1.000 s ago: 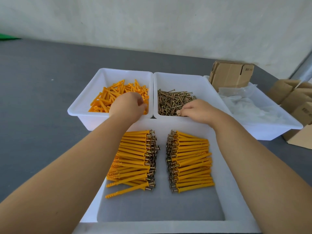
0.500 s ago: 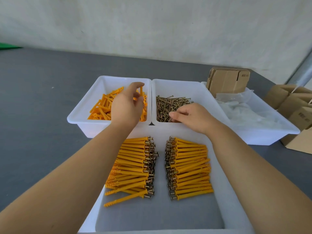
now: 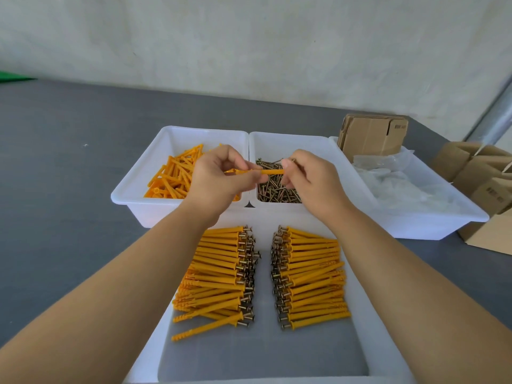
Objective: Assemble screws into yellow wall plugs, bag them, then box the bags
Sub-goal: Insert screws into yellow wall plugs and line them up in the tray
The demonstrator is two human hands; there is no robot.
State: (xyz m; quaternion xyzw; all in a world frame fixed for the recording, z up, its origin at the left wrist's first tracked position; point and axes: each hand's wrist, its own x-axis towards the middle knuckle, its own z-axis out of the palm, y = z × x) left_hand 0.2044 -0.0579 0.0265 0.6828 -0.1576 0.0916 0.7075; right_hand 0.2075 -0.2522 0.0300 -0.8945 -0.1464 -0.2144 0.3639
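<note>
Both hands met above the bin rims: left hand (image 3: 219, 181) pinched a plug (image 3: 270, 172); right hand (image 3: 310, 180) pinched its other end.

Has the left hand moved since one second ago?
Yes. The left hand has lifted out of the plug bin and moved right toward the screw bin, now holding a yellow plug.

I see a grey table (image 3: 69, 189) bearing four white bins around the screw bin (image 3: 291, 142), cardboard boxes (image 3: 482, 184) to its right.
</note>
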